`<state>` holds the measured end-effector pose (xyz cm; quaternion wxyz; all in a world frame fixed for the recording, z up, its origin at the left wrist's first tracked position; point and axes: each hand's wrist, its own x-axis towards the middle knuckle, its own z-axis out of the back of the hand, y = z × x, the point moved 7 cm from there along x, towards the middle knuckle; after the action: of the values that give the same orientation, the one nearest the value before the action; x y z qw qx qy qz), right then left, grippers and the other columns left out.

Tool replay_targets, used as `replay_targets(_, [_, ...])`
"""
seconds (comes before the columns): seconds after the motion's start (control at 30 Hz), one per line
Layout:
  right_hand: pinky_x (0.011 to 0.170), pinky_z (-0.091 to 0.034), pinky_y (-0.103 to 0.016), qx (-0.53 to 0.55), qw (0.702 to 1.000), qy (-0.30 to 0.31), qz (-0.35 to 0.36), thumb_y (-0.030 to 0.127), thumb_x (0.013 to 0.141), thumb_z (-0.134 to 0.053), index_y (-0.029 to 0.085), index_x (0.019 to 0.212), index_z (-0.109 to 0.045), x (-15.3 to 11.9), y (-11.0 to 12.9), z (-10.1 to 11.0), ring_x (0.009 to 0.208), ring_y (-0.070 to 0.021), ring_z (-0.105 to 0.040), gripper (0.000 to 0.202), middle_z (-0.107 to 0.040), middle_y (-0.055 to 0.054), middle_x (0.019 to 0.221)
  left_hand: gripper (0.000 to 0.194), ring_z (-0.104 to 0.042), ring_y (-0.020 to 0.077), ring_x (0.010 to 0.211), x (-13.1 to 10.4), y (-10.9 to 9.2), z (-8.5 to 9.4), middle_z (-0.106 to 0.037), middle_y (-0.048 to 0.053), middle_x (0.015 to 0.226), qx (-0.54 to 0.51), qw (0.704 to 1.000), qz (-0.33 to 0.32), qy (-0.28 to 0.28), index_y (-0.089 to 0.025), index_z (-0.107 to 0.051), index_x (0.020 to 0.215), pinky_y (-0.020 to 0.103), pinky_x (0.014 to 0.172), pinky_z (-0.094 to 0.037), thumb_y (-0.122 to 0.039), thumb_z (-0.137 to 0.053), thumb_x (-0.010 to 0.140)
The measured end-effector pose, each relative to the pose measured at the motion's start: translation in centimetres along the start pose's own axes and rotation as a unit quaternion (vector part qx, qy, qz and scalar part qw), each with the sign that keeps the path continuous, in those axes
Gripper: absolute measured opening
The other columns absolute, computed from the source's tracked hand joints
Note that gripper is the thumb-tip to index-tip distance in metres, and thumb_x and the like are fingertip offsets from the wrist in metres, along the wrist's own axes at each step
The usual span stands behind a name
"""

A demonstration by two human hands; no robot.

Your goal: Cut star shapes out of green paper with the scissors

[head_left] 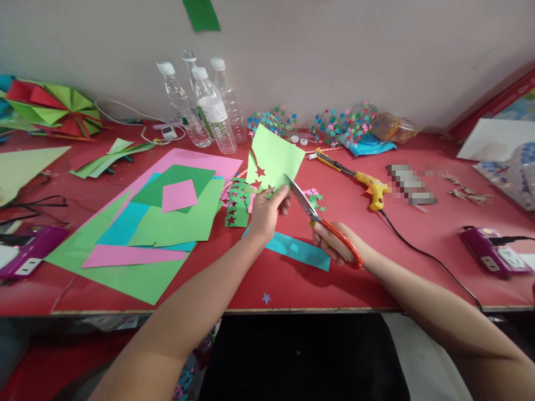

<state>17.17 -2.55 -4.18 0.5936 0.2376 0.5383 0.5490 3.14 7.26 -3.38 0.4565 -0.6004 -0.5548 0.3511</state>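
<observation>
While the left hand [267, 214] holds a light green sheet [278, 153] upright by its lower edge, the right hand [336, 239] holds a pair of scissors [316, 216] by the red and yellow handles. The left grip is closed on the paper, thumb uppermost; the right grip is wrapped around the handles. The scissors point up and to the left, and their tips meet the lower part of the sheet beside the left thumb, though the blades look too thin here to tell how far apart they stand. The sheet is above the middle of the red surface [376, 289], and star-shaped bits show along its left and lower edges.

Left of the left hand lies a dark green strip [237, 206] with star-shaped holes. A blue strip [296, 250] lies beneath the hands, and a small pile of pink and green stars [314, 199] is just beyond the scissors. One purple star [266, 299] lies near the front edge.

To the left is a spread of overlapping coloured paper [167, 231], with a small pink piece [179, 196] on top. Behind it, clear bottles [215, 114] with white caps stand near the wall. To the right lie a paper knife [334, 162] and a yellow glue gun [371, 186] with a black cord; farther right is a purple power strip [495, 253].
</observation>
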Motion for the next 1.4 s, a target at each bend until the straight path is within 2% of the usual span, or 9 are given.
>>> replay_targets(0.5, [0.031, -0.03, -0.018, -0.014, 1.0, -0.009, 0.012, 0.058, 0.089, -0.045, 0.018, 0.067, -0.05, 0.3, -0.2, 0.8, 0.027, -0.0064, -0.038, 0.046, -0.043, 0.006, 0.036, 0.021, -0.046, 0.0044, 0.04, 0.3, -0.3, 0.2, -0.057, -0.003, 0.052, -0.013, 1.0, 0.01, 0.003, -0.017, -0.06, 0.061, 0.018, 0.038, -0.032, -0.031, -0.066, 0.075])
replay_targets(0.73, [0.03, -0.031, -0.018, -0.009, 1.0, -0.002, -0.005, 0.053, 0.091, -0.045, 0.018, 0.066, -0.051, 0.2, -0.1, 0.8, 0.027, -0.006, -0.037, 0.044, -0.043, 0.006, 0.037, 0.019, -0.044, 0.0048, 0.039, 0.8, -0.7, 1.0, -0.055, -0.003, 0.049, -0.009, 1.0, -0.009, -0.017, -0.017, -0.059, 0.06, 0.018, 0.037, -0.031, -0.029, -0.064, 0.075])
replay_targets(0.9, [0.031, -0.032, -0.02, -0.012, 1.0, -0.004, 0.001, 0.056, 0.09, -0.047, 0.018, 0.064, -0.051, 0.2, 0.0, 0.9, 0.027, -0.0065, -0.038, 0.046, -0.043, 0.006, 0.035, 0.017, -0.044, 0.0042, 0.04, 1.1, -1.4, 1.5, -0.055, -0.004, 0.052, -0.031, 0.998, -0.022, -0.047, -0.018, -0.056, 0.063, 0.018, 0.039, -0.032, -0.028, -0.062, 0.075])
replay_targets(0.97, [0.031, -0.032, -0.02, -0.013, 1.0, -0.006, 0.002, 0.057, 0.089, -0.048, 0.018, 0.064, -0.051, 0.3, -0.1, 0.9, 0.026, -0.0068, -0.039, 0.046, -0.043, 0.006, 0.035, 0.017, -0.046, 0.0045, 0.043, 1.1, -1.3, 1.2, -0.055, -0.004, 0.054, -0.062, 0.997, -0.019, -0.039, -0.018, -0.055, 0.066, 0.018, 0.04, -0.033, -0.029, -0.063, 0.075])
replay_targets(1.13, [0.033, -0.032, -0.021, -0.01, 1.0, -0.014, 0.007, 0.059, 0.088, -0.047, 0.019, 0.065, -0.05, 0.5, -0.3, 0.8, 0.026, -0.0072, -0.039, 0.047, -0.044, 0.006, 0.035, 0.017, -0.053, 0.0056, 0.052, 0.9, 0.3, -0.1, -0.06, -0.001, 0.062, -0.104, 0.994, 0.041, 0.017, -0.017, -0.06, 0.072, 0.019, 0.049, -0.042, -0.032, -0.068, 0.073])
replay_targets(1.4, [0.032, -0.029, -0.021, -0.02, 0.999, -0.028, -0.014, 0.059, 0.087, -0.052, 0.019, 0.064, -0.05, 0.4, -0.3, 0.9, 0.026, -0.007, -0.037, 0.046, -0.043, 0.006, 0.034, 0.016, -0.052, 0.0058, 0.046, 1.0, -0.7, 0.9, -0.058, -0.003, 0.057, -0.043, 0.998, -0.032, -0.014, -0.018, -0.057, 0.068, 0.019, 0.044, -0.039, -0.029, -0.065, 0.077])
